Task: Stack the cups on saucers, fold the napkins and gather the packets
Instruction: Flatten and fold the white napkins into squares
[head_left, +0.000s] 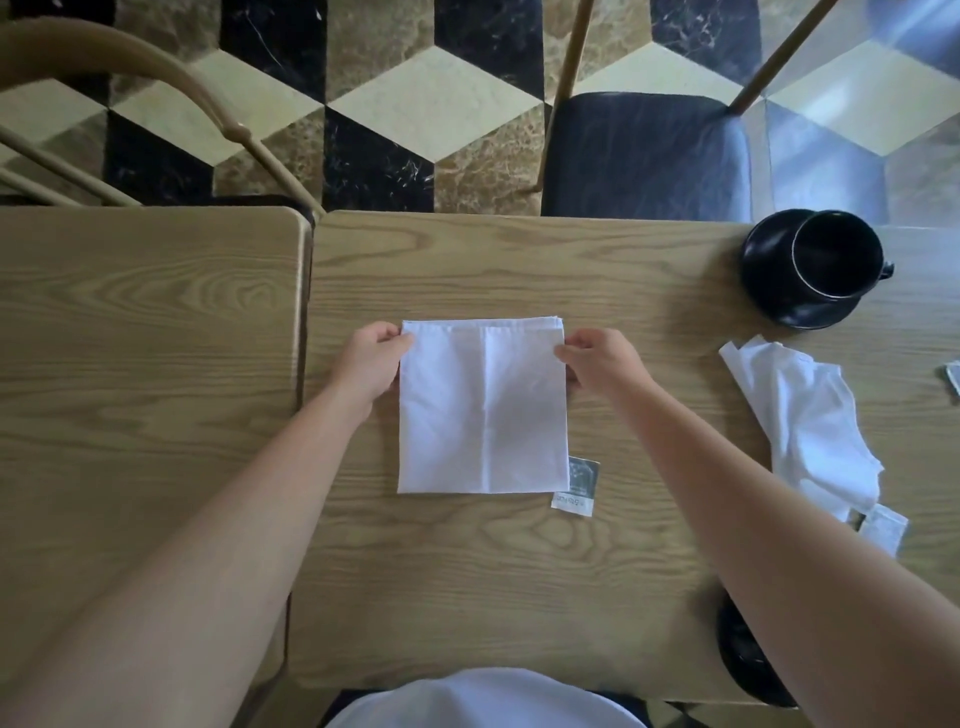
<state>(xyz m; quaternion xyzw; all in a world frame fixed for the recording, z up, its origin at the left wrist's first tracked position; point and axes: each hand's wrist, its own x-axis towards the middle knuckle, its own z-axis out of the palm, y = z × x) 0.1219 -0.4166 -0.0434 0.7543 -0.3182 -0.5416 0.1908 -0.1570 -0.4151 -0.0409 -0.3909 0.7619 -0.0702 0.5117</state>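
- Wood-grain tables, count two: the main table (519, 571) carries all the task items; a second table (145, 338) butts against its left edge.
- Nearest the viewer: one black saucer (743, 660) at the right near edge of the main table, largely hidden under the right forearm. Whether anything sits on it cannot be told.
- Packets, count three visible: one grey packet (577, 488) flat on the table, touching the near right corner of the folded napkin; one white packet (883, 527) partly under the crumpled napkin; one packet edge (953, 379) cut off by the right frame border.
- Napkins, count two, both white: one folded napkin (483, 410) lying flat at table centre, with a vertical crease down its middle; one crumpled napkin (810, 431) to the right, unfolded.
- Left hand (371, 358): fingers curled, pinching the far left corner of the folded napkin.
- Right hand (597, 358): fingers curled, pinching the far right edge of the same napkin.
- Far right corner: one black cup (831, 260) standing upright on one black saucer (779, 306).
- Beyond the tables: two chairs, one dark-cushioned chair (644, 156), one curved wooden chair (130, 78), on a cube-patterned floor (415, 104).
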